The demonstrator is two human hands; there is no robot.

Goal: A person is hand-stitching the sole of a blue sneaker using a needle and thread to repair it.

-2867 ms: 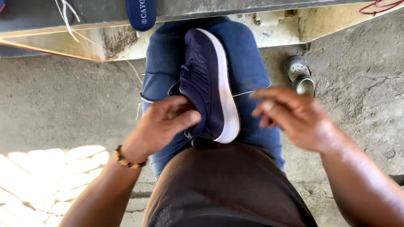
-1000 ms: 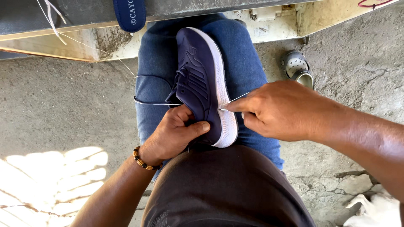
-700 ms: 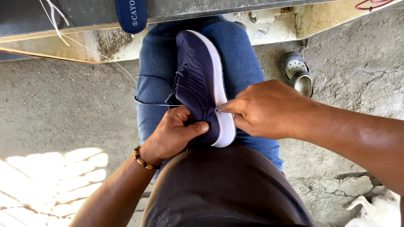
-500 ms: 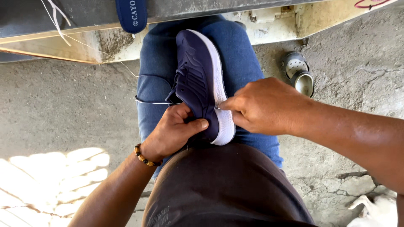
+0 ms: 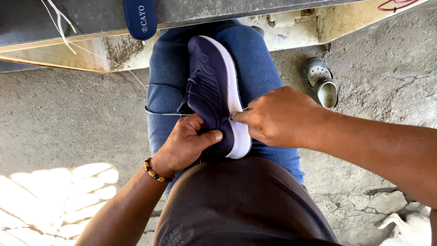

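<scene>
A dark navy sneaker (image 5: 210, 86) with a white sole lies on its side across my lap, on blue jeans (image 5: 168, 73). My left hand (image 5: 187, 143) grips the heel end of the sneaker, thumb pressed on its side. My right hand (image 5: 281, 116) is closed at the white sole edge, fingertips pinched on something thin that I cannot make out, possibly a needle. A thin white thread (image 5: 159, 113) runs from the shoe out to the left over my thigh.
A grey clog (image 5: 322, 84) lies on the concrete floor to the right. A low bench edge (image 5: 68, 50) runs across the top, with a blue insole (image 5: 140, 18) and loose white threads (image 5: 57, 18) on it. A sunlit patch (image 5: 50, 196) covers the floor at bottom left.
My right hand swung in from the right to the sole edge, then crept slightly left. My left hand went from the laces to gripping the heel.
</scene>
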